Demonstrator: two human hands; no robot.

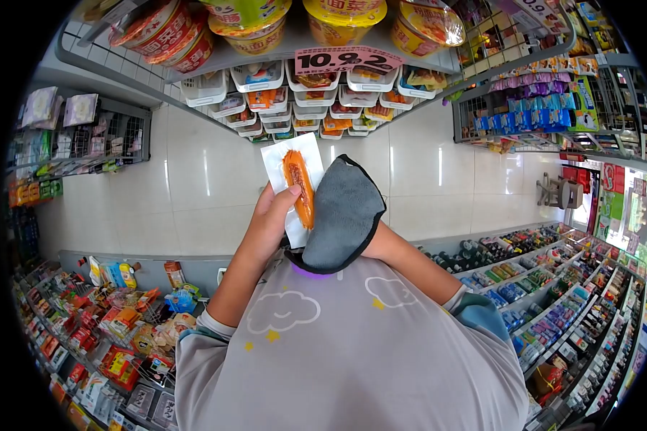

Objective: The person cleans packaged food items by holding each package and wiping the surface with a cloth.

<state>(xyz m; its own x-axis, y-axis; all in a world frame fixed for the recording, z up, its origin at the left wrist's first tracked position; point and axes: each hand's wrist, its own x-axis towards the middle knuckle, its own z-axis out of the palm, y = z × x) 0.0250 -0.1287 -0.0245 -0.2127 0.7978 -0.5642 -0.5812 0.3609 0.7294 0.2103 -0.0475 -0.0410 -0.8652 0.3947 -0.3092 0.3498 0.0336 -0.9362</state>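
My left hand (274, 215) is closed on a white packet (274, 161) with a long orange sausage-like item on its front, the thumb lying over it. Right beside the packet is a grey cloth (343, 208) with a black edge, bulging and folded over. The cloth covers most of my right hand (372, 243), so only the wrist side shows and its fingers are hidden. Both hands are in front of the chest.
Ahead stands a wire shelf (280, 52) with instant noodle tubs and white bins (260, 75) of packets under it. Shelves of snacks (122, 316) lie at the left, shelves of bottles and cans (539, 287) at the right. A stool (557, 192) stands far right.
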